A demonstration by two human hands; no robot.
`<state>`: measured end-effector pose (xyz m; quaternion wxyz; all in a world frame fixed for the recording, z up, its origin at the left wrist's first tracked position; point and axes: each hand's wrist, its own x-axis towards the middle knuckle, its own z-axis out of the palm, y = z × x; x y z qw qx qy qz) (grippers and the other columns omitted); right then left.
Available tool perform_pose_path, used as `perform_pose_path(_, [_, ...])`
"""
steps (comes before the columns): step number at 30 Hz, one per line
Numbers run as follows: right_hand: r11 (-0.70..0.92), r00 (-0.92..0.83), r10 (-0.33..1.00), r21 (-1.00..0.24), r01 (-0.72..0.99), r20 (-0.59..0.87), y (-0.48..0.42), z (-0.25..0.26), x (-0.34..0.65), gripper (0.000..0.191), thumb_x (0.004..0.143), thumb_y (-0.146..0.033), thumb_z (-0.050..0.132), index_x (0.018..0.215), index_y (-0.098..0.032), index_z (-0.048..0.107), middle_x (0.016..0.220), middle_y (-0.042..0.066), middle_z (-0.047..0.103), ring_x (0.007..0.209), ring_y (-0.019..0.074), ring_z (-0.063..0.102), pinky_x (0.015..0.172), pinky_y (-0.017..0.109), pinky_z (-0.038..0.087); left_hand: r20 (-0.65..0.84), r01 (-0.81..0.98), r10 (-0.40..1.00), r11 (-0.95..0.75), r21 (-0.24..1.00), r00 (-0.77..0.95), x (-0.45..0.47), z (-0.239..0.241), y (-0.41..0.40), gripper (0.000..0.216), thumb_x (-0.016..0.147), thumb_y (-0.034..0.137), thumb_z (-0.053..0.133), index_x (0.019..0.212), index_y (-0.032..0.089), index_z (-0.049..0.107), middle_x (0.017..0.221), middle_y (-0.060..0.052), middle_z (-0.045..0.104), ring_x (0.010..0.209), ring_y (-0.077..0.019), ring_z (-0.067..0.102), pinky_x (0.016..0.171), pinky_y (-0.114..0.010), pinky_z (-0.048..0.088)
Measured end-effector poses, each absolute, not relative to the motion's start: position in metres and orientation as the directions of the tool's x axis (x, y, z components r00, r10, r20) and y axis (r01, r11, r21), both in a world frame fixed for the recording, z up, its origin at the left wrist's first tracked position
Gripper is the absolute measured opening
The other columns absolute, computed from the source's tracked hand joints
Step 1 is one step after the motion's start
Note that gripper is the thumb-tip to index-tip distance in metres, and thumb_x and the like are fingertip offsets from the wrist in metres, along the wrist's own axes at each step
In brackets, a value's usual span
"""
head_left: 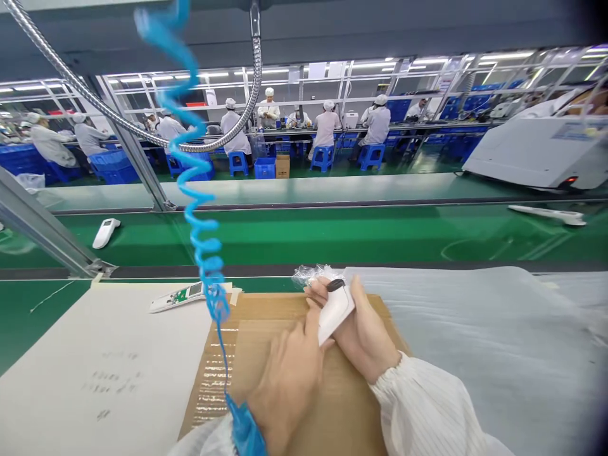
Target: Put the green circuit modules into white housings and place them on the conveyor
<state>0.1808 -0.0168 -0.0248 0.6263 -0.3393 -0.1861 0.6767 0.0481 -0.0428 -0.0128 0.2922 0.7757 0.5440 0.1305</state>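
A white plastic handheld device (336, 310) with a dark oval patch at its top end is gripped over the brown cardboard sheet (266, 316). My right hand (363, 335) wraps around its far side, and my left hand (285, 386) presses its fingers against the lower end. A clear plastic bag (311, 273) is bunched just behind my fingers. The blue coiled cord (204, 215) of a wrist strap drops to my left wrist. An opened white device casing (178, 297) with a green circuit board lies on the far side, away from both hands.
A white sheet (104, 373) lies to the left and a pale translucent sheet (475, 329) to the right. Behind runs a green conveyor belt (332, 234) carrying a white device (106, 232). A white machine (536, 152) stands right; co-workers in white sit beyond.
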Motion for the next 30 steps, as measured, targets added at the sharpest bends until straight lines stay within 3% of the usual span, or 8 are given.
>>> perform_pose_path(3, [-0.179,-0.056,0.97,-0.546,-0.819,-0.235,-0.019,-0.022,0.185,0.046,0.083,-0.062,0.063,0.061,-0.021,0.061,0.041,-0.006,0.044,0.046,0.0134,0.049,0.087,0.04,0.054,-0.236,0.883,0.883,-0.312,0.35,0.406,0.055,-0.007,-0.045,0.045,0.094,0.019,0.039,0.135,0.014,0.056,0.1,-0.019,0.072,0.091,-0.0362,0.069,0.078,-0.044,0.052])
perform_pose_path(5, [-0.194,-0.071,0.967,-0.523,-0.83,-0.246,-0.02,-0.019,0.187,0.046,0.081,-0.058,0.067,0.054,-0.022,0.055,0.037,-0.008,0.033,0.04,0.0106,0.036,0.082,0.042,0.054,-0.197,0.85,0.859,-0.386,0.359,0.473,0.052,-0.006,-0.04,0.051,0.091,0.02,0.042,0.141,0.01,0.05,0.1,-0.021,0.072,0.09,-0.0368,0.068,0.075,-0.042,0.051])
perform_pose_path(11, [-0.297,-0.238,0.955,-0.615,-0.73,-0.179,-0.021,-0.006,0.178,0.041,0.08,-0.063,0.069,0.084,-0.022,0.065,0.075,0.0,0.063,0.086,0.0226,0.064,0.083,0.039,0.052,0.028,0.709,0.925,-0.309,0.634,0.378,0.018,-0.007,-0.019,0.032,0.092,0.049,0.055,0.111,0.026,0.067,0.099,-0.007,0.074,0.088,-0.0285,0.069,0.075,-0.034,0.049])
perform_pose_path(15, [-0.264,-0.195,0.964,-0.621,-0.738,-0.179,-0.027,-0.018,0.164,0.042,0.079,-0.06,0.072,0.094,-0.021,0.067,0.094,0.006,0.07,0.101,0.0257,0.065,0.09,0.041,0.052,0.189,0.663,0.928,-0.363,0.654,0.322,0.019,-0.008,-0.026,0.05,0.087,0.049,0.065,0.132,0.028,0.055,0.13,-0.006,0.064,0.119,-0.0273,0.059,0.099,-0.038,0.047])
perform_pose_path(17, [-0.249,-0.147,0.966,-0.612,-0.75,-0.213,-0.029,-0.026,0.158,0.039,0.079,-0.056,0.074,0.095,-0.02,0.069,0.099,0.009,0.071,0.106,0.0279,0.065,0.092,0.043,0.053,0.256,0.663,0.921,-0.389,0.64,0.293,0.027,-0.01,-0.033,0.054,0.092,0.048,0.058,0.141,0.028,0.049,0.141,-0.007,0.057,0.128,-0.0272,0.053,0.106,-0.041,0.045])
perform_pose_path(21, [-0.269,-0.174,0.961,-0.595,-0.757,-0.213,-0.032,-0.037,0.152,0.03,0.079,-0.046,0.077,0.094,-0.02,0.071,0.096,0.009,0.073,0.107,0.0289,0.066,0.095,0.045,0.052,0.373,0.745,0.901,-0.403,0.533,0.221,0.039,-0.02,-0.037,0.043,0.101,0.04,0.039,0.138,0.025,0.053,0.136,-0.01,0.061,0.122,-0.0287,0.058,0.1,-0.044,0.05])
perform_pose_path(25, [-0.259,-0.157,0.963,-0.577,-0.774,-0.221,-0.033,-0.042,0.151,0.028,0.074,-0.04,0.083,0.091,-0.02,0.072,0.096,0.008,0.074,0.106,0.0284,0.066,0.097,0.044,0.052,0.499,0.773,0.832,-0.475,0.42,0.24,0.042,-0.031,-0.031,0.04,0.1,0.034,0.041,0.134,0.02,0.056,0.127,-0.013,0.066,0.113,-0.0303,0.064,0.092,-0.043,0.054])
perform_pose_path(30, [-0.276,-0.161,0.957,-0.59,-0.759,-0.241,-0.035,-0.035,0.154,0.028,0.075,-0.042,0.082,0.088,-0.019,0.072,0.091,0.008,0.073,0.101,0.0288,0.067,0.093,0.043,0.053,0.515,0.747,0.828,-0.485,0.455,0.223,0.044,-0.034,-0.029,0.041,0.1,0.033,0.041,0.135,0.019,0.056,0.128,-0.013,0.066,0.116,-0.0293,0.063,0.096,-0.042,0.053])
